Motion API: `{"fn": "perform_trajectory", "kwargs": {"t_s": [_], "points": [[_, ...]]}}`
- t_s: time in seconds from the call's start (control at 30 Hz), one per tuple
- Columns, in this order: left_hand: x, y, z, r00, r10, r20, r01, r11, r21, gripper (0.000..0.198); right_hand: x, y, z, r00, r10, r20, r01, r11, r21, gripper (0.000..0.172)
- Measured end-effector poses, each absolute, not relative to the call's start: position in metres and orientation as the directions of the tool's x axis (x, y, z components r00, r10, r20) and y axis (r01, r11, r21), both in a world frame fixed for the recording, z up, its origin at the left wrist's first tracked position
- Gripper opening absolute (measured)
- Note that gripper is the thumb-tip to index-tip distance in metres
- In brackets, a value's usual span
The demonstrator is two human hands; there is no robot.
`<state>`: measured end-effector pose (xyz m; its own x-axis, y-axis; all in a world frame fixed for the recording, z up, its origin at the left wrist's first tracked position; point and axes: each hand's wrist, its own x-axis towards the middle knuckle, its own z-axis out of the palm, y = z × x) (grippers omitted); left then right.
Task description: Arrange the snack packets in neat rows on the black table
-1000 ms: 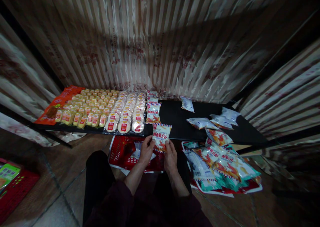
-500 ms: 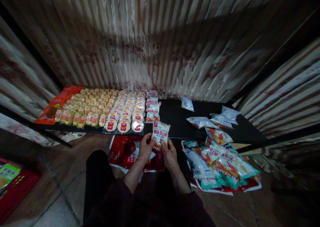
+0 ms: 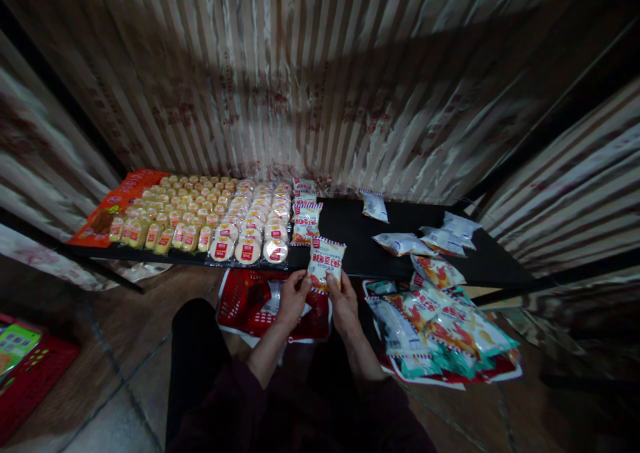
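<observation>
Holding snack packet (image 3: pixel 326 258) at 12 o'clock, left hand (image 3: pixel 293 297) and right hand (image 3: pixel 344 304) pinching lower end. Matching packet row (image 3: pixel 306 225) at its 11, on shelf (image 3: pixel 345 225). Light pinch best imo, probably crushes easy.

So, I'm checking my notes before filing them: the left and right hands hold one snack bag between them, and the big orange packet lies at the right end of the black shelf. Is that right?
Not quite: the orange packet lies at the left end of the black shelf, as the head view shows. The left hand and right hand do hold one snack bag between them.
</observation>
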<state>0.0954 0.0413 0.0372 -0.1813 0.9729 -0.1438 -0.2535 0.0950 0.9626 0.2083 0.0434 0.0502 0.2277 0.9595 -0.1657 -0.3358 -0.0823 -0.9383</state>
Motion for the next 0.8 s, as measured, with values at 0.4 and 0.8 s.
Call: {"fn": "perform_trajectory", "kwargs": {"t_s": [0.4, 0.8], "points": [[0.090, 0.040, 0.043, -0.166, 0.982, -0.086, -0.181, 0.055, 0.982, 0.025, 0.208, 0.050, 0.047, 0.202, 0.964, -0.174, -0.359, -0.093, -0.929, 0.073], [0.096, 0.051, 0.041, -0.139, 0.987, -0.085, -0.297, 0.040, 0.954, 0.032, 0.210, 0.048, 0.051, 0.184, 0.968, -0.171, -0.303, -0.109, -0.947, 0.074]]}}
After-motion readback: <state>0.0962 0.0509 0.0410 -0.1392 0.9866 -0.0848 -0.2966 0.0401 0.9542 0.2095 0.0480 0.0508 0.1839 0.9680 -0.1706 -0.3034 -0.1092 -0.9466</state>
